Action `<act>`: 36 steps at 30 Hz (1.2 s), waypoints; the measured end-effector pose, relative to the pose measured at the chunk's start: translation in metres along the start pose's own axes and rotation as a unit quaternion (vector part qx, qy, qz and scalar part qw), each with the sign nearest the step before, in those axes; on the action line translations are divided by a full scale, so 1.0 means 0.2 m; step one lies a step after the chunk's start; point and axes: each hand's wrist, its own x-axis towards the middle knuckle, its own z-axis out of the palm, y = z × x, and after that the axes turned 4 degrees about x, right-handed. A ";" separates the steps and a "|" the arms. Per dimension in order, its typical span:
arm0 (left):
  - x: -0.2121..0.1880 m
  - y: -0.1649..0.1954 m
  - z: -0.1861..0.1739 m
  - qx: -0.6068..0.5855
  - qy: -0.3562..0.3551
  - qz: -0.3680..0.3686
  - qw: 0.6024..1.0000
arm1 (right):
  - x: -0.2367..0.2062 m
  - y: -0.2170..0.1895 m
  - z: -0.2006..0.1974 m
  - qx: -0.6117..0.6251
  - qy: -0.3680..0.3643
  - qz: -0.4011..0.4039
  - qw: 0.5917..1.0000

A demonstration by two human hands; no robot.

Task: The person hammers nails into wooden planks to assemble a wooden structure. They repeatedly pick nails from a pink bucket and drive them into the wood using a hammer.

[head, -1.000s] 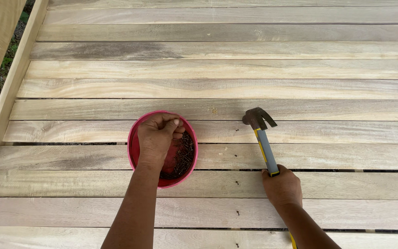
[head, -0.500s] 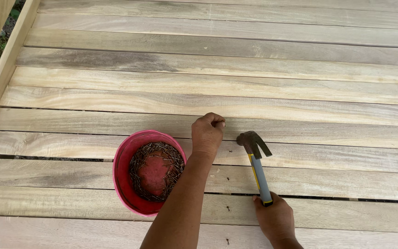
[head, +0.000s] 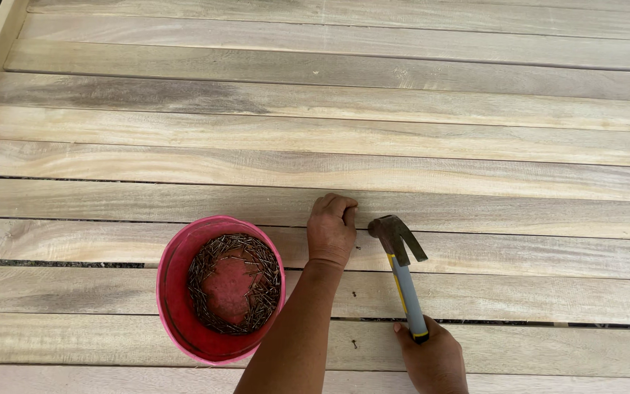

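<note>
Left hand (head: 331, 230) right of round pink plastic bucket of nails (head: 220, 292), fingers curled, pinched together on pale wooden plank (head: 475, 211), right hand (head: 435, 357) wrapped round grey-handled claw hammer (head: 401, 273), head beside left fingers

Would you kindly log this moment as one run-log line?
left hand: pinched on plank | right hand: grips hammer | bucket of nails: left

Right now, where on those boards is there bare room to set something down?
The pale wooden planks beyond the hands lie bare across the whole width, and so does the stretch right of the grey-and-yellow claw hammer. It is crowded between the round red bowl of nails, left hand and right hand.
</note>
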 end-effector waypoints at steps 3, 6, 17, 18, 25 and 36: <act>0.00 0.00 -0.01 0.010 -0.011 0.004 1.000 | 0.02 0.02 0.01 -0.001 -0.009 0.009 1.000; 0.01 -0.01 -0.02 0.010 -0.021 0.010 1.000 | 0.04 0.05 0.02 0.016 -0.017 0.002 1.000; 0.03 0.00 -0.06 0.015 -0.064 -0.022 0.998 | 0.17 0.18 0.11 0.032 -0.017 -0.001 0.999; 0.03 0.01 -0.07 0.017 -0.065 -0.020 0.998 | 0.17 0.18 0.11 0.036 -0.011 -0.003 0.999; 0.02 0.03 -0.07 0.060 -0.069 0.008 0.996 | 0.06 0.05 0.01 0.061 -0.012 0.000 0.998; 0.02 0.01 -0.04 0.041 -0.042 -0.009 0.998 | -0.08 -0.20 -0.15 0.059 -0.035 -0.035 0.997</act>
